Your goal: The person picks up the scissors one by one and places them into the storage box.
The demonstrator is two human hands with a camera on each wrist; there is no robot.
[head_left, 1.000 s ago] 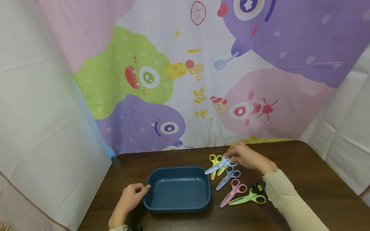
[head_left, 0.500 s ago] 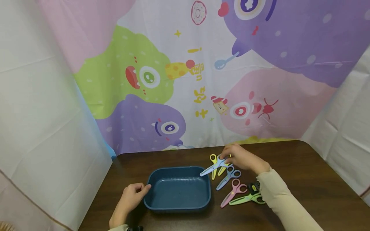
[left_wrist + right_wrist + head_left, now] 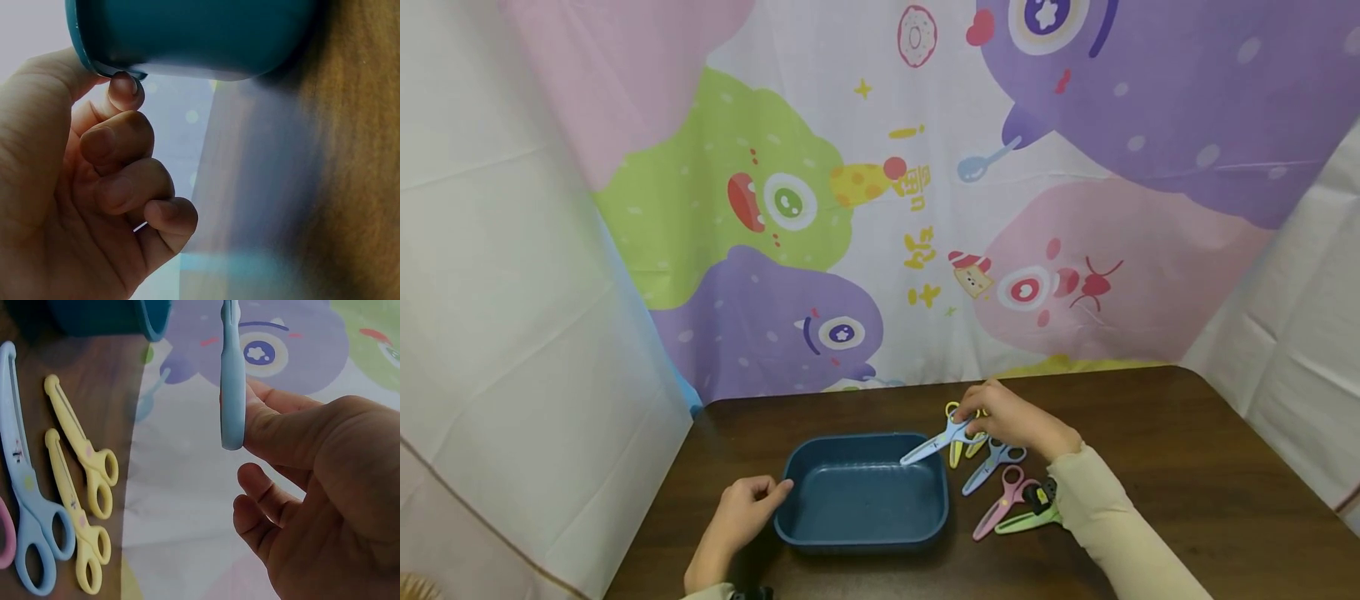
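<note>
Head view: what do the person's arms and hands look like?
Left hand and right hand are bare. Pale beige cloth right sleeve, matching left cuff. Each wrist wears a small black device, yellow-marked on the right.

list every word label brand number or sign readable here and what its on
"!" in yellow on the cartoon backdrop.
Yellow characters below it: sideways, stylised, not surely readable.
Small blade marks on the held light blue scissors, other blue scissors and yellow scissors: too small to read.
Patch on the black wrist device: too small.
</note>
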